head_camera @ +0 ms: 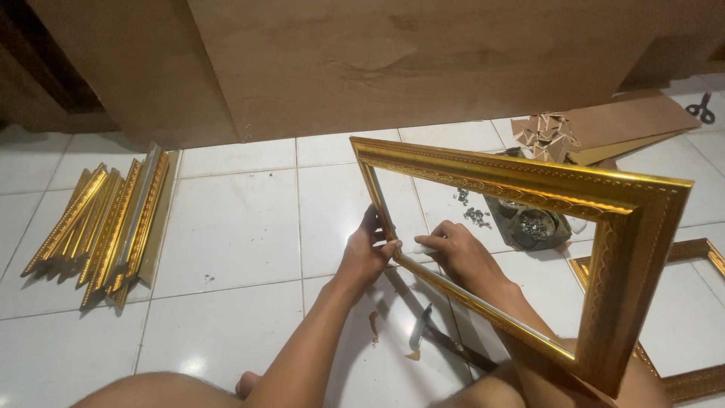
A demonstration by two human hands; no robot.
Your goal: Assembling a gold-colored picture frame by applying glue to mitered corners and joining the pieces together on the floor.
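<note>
A gold ornate picture frame (529,185) stands tilted above the white tiled floor, its near corner resting by my right leg. My left hand (368,253) grips the frame's far lower corner from the outside. My right hand (457,253) reaches through the frame opening and presses fingers on the inner edge of the same corner. A hammer (438,340) lies on the tiles beneath the frame, between my arms.
A bundle of gold moulding strips (113,223) lies at the left. A dark tray with small metal pieces (529,223) sits behind the frame, with wooden corner wedges (545,134), brown boards (634,121) and scissors (703,108) beyond. Another gold frame (698,317) lies at the right. Plywood sheets (393,60) lean at the back.
</note>
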